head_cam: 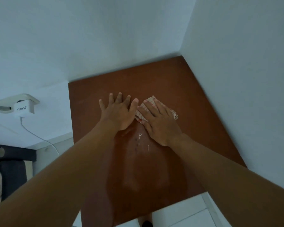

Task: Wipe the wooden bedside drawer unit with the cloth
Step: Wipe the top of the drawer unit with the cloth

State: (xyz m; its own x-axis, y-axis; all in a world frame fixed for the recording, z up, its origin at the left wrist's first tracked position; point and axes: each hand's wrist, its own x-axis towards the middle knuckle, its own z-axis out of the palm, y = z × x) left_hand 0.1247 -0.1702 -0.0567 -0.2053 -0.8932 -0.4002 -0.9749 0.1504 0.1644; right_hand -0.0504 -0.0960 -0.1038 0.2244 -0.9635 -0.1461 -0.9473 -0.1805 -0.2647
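At the far left, a white rectangular charger (24,108) sits in a white wall socket (2,106), and its thin white cable (39,136) trails down the pale wall. The reddish-brown wooden bedside drawer unit (195,99) stands in the corner between two walls, seen from above. The left hand (119,112) lies flat on its top, fingers straight and spread apart, holding nothing. Just beside its thumb lies the folded cream cloth with thin red stripes (140,114), on the middle of the top. The right hand (161,125) presses down on the cloth with straight fingers. A wet, shiny smear (141,145) shows nearer the person, between the forearms.
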